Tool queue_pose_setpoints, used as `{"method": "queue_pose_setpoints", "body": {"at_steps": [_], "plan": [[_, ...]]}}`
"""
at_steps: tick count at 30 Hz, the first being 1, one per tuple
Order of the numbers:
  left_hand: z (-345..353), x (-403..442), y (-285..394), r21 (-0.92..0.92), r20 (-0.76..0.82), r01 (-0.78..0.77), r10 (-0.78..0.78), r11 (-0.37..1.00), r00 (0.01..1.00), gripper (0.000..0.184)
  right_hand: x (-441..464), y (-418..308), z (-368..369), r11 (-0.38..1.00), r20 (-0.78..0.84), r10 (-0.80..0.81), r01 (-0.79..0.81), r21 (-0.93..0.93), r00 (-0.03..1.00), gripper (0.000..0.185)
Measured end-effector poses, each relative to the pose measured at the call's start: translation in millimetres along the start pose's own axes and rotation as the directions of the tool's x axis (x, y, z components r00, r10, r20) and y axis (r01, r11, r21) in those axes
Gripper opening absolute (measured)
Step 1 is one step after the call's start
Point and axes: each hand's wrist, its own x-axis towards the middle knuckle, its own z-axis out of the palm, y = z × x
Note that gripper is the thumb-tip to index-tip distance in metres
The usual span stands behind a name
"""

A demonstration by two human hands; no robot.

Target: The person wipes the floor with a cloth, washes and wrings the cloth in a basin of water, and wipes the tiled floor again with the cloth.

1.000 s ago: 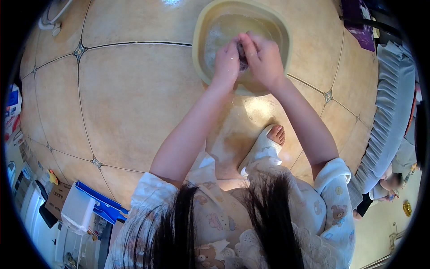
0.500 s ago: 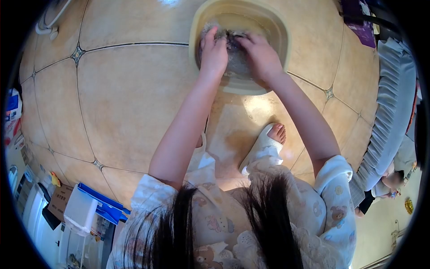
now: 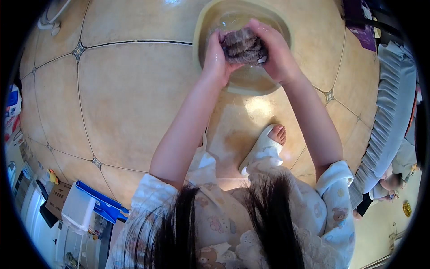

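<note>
Between my two hands is a bunched, wet grey-brown cloth [image 3: 244,46], fuzzy and folded in ridges, with a small white tag-like patch at its right end. My left hand [image 3: 218,57] closes round its left end, fingers partly hidden beneath it. At the other end my right hand [image 3: 277,53] grips it, thumb side up. Both hands are over a beige plastic basin [image 3: 197,36] of water that stands on the floor. The cloth's exact kind cannot be made out.
Beige floor tiles [image 3: 130,103] surround the basin. My slippered foot [image 3: 268,141] is just below it. On the right are a pleated grey-blue fabric cover [image 3: 387,112], a purple box [image 3: 362,31] and another person [image 3: 389,184]. A blue bin-like object [image 3: 101,204] and a cardboard box [image 3: 58,199] stand lower left.
Half a second ago my hands were down in the basin with the cloth spread low in the water. Now the cloth is lifted and bunched between them.
</note>
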Motion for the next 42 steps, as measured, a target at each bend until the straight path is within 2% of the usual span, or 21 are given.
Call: {"method": "queue_pose_setpoints", "body": {"at_steps": [1,2,4,5,6,9,13,18,21,27,30,33,36,39,40,42], "plan": [[3,-2,0,-0.051,0.007,0.032,-0.032,0.998,0.999,0.052,-2,-2,5,0.973,0.024,-0.063,0.067,-0.222,0.998,0.030],[6,-3,0,-0.103,0.015,0.065,-0.064,0.993,0.998,0.049,-6,2,14,0.904,-0.013,-0.241,0.219,-0.367,0.971,0.030],[6,2,-17,-0.143,0.067,-0.069,0.079,0.987,0.995,0.042,-11,5,21,0.579,0.069,-0.481,0.376,-0.724,0.874,0.035],[7,4,-24,-0.166,0.090,-0.134,0.151,0.977,0.984,0.039,-13,6,23,0.354,0.150,-0.571,0.407,-0.842,0.807,0.037],[6,5,-29,-0.191,0.099,-0.142,0.162,0.971,0.982,0.038,-14,10,26,0.245,0.191,-0.605,0.409,-0.879,0.773,0.038],[7,7,-37,-0.251,0.110,-0.134,0.165,0.959,0.980,0.037,-12,22,26,0.218,0.185,-0.643,0.409,-0.886,0.743,0.037],[5,9,-41,-0.259,0.122,-0.106,0.142,0.960,0.982,0.035,-12,22,24,0.250,0.176,-0.656,0.431,-0.867,0.734,0.034],[11,-4,-30,-0.201,0.079,-0.121,0.139,0.972,0.987,0.034,-12,21,20,0.196,0.187,-0.626,0.385,-0.902,0.757,0.034],[10,-4,-29,-0.208,0.083,-0.116,0.136,0.971,0.987,0.032,-12,20,20,0.200,0.186,-0.604,0.373,-0.906,0.775,0.034],[6,1,-30,-0.110,0.041,-0.131,0.137,0.985,0.990,0.033,-8,28,17,0.206,0.185,-0.554,0.348,-0.914,0.812,0.037],[1,3,-27,0.083,0.040,-0.098,0.095,0.992,0.995,0.034,-8,26,13,0.331,0.148,-0.486,0.339,-0.881,0.861,0.038],[2,2,-20,0.253,0.018,-0.127,0.126,0.959,0.992,0.035,2,28,-10,0.409,0.032,-0.348,0.182,-0.894,0.937,0.037],[0,4,-16,0.256,-0.117,-0.027,0.059,0.966,0.991,0.043,21,33,-43,0.316,-0.042,-0.437,0.109,-0.942,0.898,0.031],[-13,19,-24,0.309,-0.229,-0.120,0.196,0.943,0.953,0.048,21,48,-46,-0.019,0.057,-0.634,0.059,-0.998,0.771,0.032],[-14,19,-23,0.299,-0.201,-0.154,0.220,0.942,0.955,0.059,16,53,-41,-0.023,0.059,-0.529,0.055,-0.998,0.847,0.045],[-12,17,-22,0.264,-0.217,-0.154,0.214,0.952,0.953,0.060,18,74,-41,-0.039,0.194,-0.396,0.194,-0.980,0.898,0.047]]}}
